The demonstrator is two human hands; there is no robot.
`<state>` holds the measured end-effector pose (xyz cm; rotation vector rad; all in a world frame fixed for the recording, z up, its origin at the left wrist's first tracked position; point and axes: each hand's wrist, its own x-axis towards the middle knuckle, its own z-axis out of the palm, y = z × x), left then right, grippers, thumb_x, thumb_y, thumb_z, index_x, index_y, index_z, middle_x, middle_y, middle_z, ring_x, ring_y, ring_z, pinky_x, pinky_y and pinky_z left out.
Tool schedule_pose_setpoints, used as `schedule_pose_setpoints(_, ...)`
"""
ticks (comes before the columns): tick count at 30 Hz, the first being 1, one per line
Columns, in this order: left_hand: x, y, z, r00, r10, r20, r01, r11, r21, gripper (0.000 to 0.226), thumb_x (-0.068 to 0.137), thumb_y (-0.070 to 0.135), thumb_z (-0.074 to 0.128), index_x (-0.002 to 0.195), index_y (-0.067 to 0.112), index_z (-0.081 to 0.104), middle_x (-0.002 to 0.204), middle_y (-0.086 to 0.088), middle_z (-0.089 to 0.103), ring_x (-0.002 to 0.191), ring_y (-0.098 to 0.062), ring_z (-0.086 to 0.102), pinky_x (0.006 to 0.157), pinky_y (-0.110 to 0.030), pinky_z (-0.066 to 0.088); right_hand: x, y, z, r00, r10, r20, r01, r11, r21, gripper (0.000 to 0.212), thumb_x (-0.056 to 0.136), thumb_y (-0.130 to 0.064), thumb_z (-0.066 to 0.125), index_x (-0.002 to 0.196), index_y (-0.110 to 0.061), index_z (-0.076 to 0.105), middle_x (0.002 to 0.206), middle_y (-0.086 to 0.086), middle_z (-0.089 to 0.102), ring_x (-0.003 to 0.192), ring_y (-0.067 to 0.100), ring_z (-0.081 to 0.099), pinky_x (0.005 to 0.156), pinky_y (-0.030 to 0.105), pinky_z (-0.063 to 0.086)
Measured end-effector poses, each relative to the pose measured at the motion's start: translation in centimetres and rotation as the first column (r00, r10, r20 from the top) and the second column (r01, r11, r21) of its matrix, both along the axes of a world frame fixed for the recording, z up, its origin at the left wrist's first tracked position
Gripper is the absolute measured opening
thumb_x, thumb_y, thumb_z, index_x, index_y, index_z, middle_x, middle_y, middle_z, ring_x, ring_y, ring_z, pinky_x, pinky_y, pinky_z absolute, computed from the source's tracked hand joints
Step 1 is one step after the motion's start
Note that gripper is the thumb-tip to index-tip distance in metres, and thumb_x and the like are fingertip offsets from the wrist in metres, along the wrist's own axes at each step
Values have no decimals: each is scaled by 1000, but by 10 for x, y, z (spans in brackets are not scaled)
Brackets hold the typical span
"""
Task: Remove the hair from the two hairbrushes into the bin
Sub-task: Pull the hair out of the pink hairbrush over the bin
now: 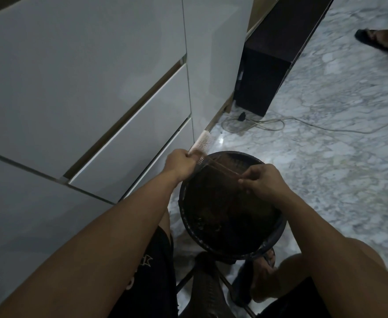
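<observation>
1. Nearest the camera, two bare forearms are seen reaching forward and down, with dark shorts (pixel 161 267) and a knee below them.
2. The left hand (pixel 180 165) is clenched around the handle of a white hairbrush (pixel 203 143); the bristled head of the brush points up and away, toward the base of the white cabinet (pixel 85 92).
3. The right hand (pixel 260 180) is held over the bin, and thin strands of hair (pixel 220 167) are pinched between its thumb and fingertips.
4. The strands are stretched in nearly straight lines from the bristles of the brush to the right hand, just above the opening of the bin.
5. The round black bin (pixel 277 235) stands on the marble floor (pixel 326 157), between the person's legs and just beside the cabinet. Its inside is dark, and what lies in it cannot be told.
6. Only one hairbrush is visible.
7. A foot in a sandal (pixel 268 258) is seen at the near rim of the bin.
8. A pale cable (pixel 268 123) lies in loops on the floor, near a dark wooden unit (pixel 264 76).
9. At the top right, the sandalled foot of another person (pixel 375 40) is seen, well apart from the bin.
</observation>
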<state>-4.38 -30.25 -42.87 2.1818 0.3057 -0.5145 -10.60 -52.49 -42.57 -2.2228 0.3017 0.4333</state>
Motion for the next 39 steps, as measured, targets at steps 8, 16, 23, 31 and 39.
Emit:
schedule_pose_setpoints(8, -8, -9, 5, 993, -47, -105, 34, 992, -118, 50, 91, 51, 59, 102, 3, 67, 80, -8, 63, 63, -20, 57, 55, -27, 43, 3, 2, -7, 996, -80, 34, 80, 997, 9, 5, 80, -15, 74, 79, -19, 72, 79, -3, 70, 81, 16, 66, 73, 32, 53)
schedule_pose_setpoints(16, -15, -15, 13, 968, -146, -202, 112, 979, -171, 21, 91, 15, 54, 96, -1, 65, 86, -16, 66, 62, -23, 57, 58, -30, 44, 1, 13, 6, 974, -225, 6, 214, 936, 279, 40, 75, -21, 80, 107, -13, 57, 95, -7, 61, 79, 2, 58, 52, 12, 43)
schedule_pose_setpoints(23, -14, -17, 10, 940, -254, -228, 219, 961, -168, 23, 91, 21, 56, 95, 2, 69, 78, -11, 67, 58, -20, 59, 56, -28, 48, 2, 17, -1, 961, -249, 121, 213, 943, 256, 41, 76, -17, 80, 110, -13, 60, 93, -8, 64, 88, 5, 63, 64, 12, 48)
schedule_pose_setpoints(31, -17, -14, 7, 931, -276, -237, 235, 954, -189, 41, 80, 47, 66, 92, 9, 73, 82, -11, 69, 66, -22, 63, 60, -30, 48, 1, 15, 2, 975, -86, 203, 32, 966, 256, 28, 86, 3, 63, 108, -10, 74, 101, -2, 71, 76, -21, 60, 71, 0, 45)
schedule_pose_setpoints(39, -21, -16, 9, 952, -217, -215, 180, 967, -179, 49, 83, 54, 67, 92, 6, 74, 77, -12, 67, 68, -25, 62, 62, -32, 44, 1, 16, 0, 980, -119, 157, 65, 947, 316, 23, 85, -2, 67, 105, -14, 66, 94, 0, 72, 70, 8, 69, 62, 17, 54)
